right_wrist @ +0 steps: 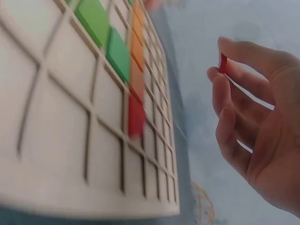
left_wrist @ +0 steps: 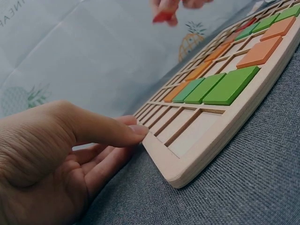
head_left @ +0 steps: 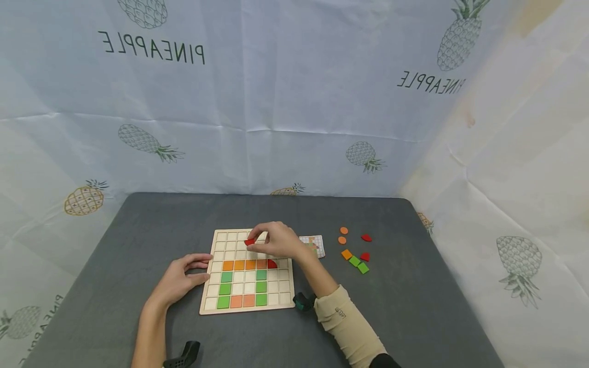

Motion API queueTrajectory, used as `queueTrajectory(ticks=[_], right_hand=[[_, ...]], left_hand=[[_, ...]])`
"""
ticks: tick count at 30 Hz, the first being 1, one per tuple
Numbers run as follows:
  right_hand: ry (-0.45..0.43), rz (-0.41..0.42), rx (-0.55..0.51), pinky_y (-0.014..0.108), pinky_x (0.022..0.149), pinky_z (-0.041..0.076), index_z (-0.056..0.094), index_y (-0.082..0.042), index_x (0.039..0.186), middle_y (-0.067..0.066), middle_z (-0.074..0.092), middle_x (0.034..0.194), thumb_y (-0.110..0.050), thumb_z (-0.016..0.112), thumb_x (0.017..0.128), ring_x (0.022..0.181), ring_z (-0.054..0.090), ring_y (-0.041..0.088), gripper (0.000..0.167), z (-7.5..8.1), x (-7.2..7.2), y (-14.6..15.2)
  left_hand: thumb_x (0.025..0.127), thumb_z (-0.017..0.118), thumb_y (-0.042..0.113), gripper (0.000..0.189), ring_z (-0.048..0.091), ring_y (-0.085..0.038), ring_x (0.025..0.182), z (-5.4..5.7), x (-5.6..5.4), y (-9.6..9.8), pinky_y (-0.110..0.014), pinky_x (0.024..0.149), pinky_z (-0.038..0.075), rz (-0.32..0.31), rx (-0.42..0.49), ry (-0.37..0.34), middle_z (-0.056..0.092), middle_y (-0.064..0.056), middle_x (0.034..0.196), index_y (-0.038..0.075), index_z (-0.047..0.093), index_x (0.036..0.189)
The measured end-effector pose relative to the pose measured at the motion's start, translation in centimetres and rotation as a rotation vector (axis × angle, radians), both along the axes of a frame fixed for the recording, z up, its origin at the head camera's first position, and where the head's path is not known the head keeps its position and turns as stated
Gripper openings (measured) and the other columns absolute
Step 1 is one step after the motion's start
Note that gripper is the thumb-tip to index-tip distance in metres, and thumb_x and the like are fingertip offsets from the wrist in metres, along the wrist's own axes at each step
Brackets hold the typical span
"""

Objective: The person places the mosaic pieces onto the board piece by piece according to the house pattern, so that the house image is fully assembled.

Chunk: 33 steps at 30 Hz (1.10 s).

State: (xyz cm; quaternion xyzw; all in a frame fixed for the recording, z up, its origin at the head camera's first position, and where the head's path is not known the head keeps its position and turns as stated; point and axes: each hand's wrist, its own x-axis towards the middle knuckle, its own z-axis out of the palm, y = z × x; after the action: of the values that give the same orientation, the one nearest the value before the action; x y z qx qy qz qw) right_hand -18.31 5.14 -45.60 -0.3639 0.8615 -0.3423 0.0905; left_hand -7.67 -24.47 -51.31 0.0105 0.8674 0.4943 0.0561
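Observation:
A wooden grid board lies on the table with orange, green, salmon and red tiles in its squares. My right hand pinches a red tile between thumb and fingertips, above the board's upper rows. In the right wrist view that red tile shows edge-on, apart from the board. My left hand touches the board's left edge, thumb and fingers spaced along it. The left wrist view shows the thumb at the rim near a corner. A red quarter-round tile sits at the right end of the orange row.
A small printed pattern card lies right of the board, partly behind my right arm. Farther right are orange round tiles, red tiles, an orange square and green squares. A pineapple-print curtain hangs behind the table.

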Motion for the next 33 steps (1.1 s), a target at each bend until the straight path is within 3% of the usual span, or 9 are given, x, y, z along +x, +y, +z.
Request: queueTrajectory(ticks=[6,10,18,27,30,33], right_hand=[[-0.016,0.051,0.121,0.015,0.073,0.050,0.081,-0.021,0.115,-0.007,0.082,0.111,-0.036,0.080,0.100,0.078,0.063,-0.001,0.022,-0.9,0.6,-3.3],[-0.022,0.063,0.174,0.017,0.070,0.049,0.081,-0.025,0.113,-0.013,0.079,0.106,-0.038,0.079,0.099,0.082,0.061,0.000,0.019,-1.3,0.9,-4.8],[-0.011,0.043,0.251,0.018,0.062,0.046,0.079,-0.028,0.105,-0.017,0.070,0.085,-0.041,0.083,0.095,0.071,0.058,-0.002,0.016,-2.1,1.3,-6.5],[0.065,0.030,0.316,0.018,0.063,0.045,0.078,-0.026,0.107,-0.016,0.070,0.091,-0.042,0.083,0.096,0.073,0.058,-0.004,0.019,-2.7,1.3,-7.8],[0.051,0.033,0.310,0.017,0.064,0.046,0.078,-0.027,0.108,-0.016,0.072,0.093,-0.042,0.080,0.099,0.074,0.059,-0.004,0.018,-2.7,1.3,-7.8],[0.020,0.044,0.293,0.017,0.065,0.046,0.080,-0.026,0.110,-0.014,0.076,0.100,-0.033,0.076,0.102,0.077,0.060,-0.004,0.012,-2.5,1.2,-7.6]], left_hand=[[0.095,0.081,0.005,0.055,0.070,-0.026,0.118,-0.1,-0.1,0.0,-0.017,0.086,0.059,-0.005,0.007,-0.011,0.070,-0.022,0.138,-0.002,0.063,0.146],[0.095,0.080,0.004,0.055,0.069,-0.025,0.118,-0.1,-0.2,0.0,-0.017,0.086,0.059,-0.011,0.020,-0.013,0.069,-0.023,0.138,-0.003,0.062,0.146],[0.094,0.080,0.002,0.054,0.070,-0.010,0.111,0.0,0.0,-0.1,-0.018,0.086,0.059,-0.009,0.025,0.009,0.070,-0.022,0.137,-0.003,0.063,0.145],[0.094,0.080,0.003,0.054,0.071,-0.017,0.115,0.0,0.0,-0.2,-0.018,0.087,0.059,-0.010,0.014,0.009,0.070,-0.022,0.139,-0.002,0.064,0.145],[0.094,0.080,0.004,0.054,0.071,-0.019,0.116,0.0,0.0,-0.2,-0.018,0.087,0.058,-0.011,0.011,0.008,0.070,-0.022,0.139,-0.002,0.064,0.145],[0.094,0.080,0.003,0.054,0.071,-0.021,0.116,-0.1,-0.1,-0.2,-0.018,0.086,0.059,-0.009,0.014,0.005,0.070,-0.022,0.139,-0.002,0.064,0.145]])
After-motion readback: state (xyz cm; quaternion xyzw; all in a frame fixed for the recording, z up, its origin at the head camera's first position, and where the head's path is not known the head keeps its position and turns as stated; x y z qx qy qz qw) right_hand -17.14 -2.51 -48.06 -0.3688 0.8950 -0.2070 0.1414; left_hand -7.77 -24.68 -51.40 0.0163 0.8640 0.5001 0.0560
